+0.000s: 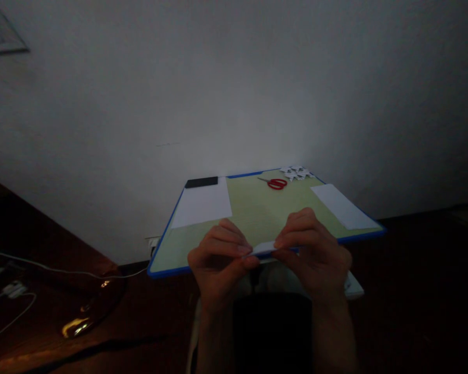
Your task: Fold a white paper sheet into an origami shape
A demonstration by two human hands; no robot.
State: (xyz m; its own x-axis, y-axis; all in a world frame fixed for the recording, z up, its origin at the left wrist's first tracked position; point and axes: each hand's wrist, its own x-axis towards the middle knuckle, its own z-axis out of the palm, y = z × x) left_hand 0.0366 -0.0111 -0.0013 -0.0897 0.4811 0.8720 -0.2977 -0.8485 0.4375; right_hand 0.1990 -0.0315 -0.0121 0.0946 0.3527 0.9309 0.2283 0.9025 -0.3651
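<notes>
Between my two hands, above the near edge of the table, is a small white piece of paper (263, 248). My left hand (221, 259) pinches its left end between thumb and fingers. At the right end, my right hand (312, 246) grips the paper in the same way. Whether the paper is folded, I cannot tell for sure; its ends are hidden by my fingertips. Beyond my hands, red-handled scissors (276, 184) lie on the light green tabletop (253, 200), blades pointing left.
White paper sheets (203, 205) lie at the left, with a dark flat rectangular object (201, 182) on their far edge. Another white paper strip (345, 206) lies at the right. Several small folded white paper pieces (296, 173) sit at the back right, near the wall (234, 93).
</notes>
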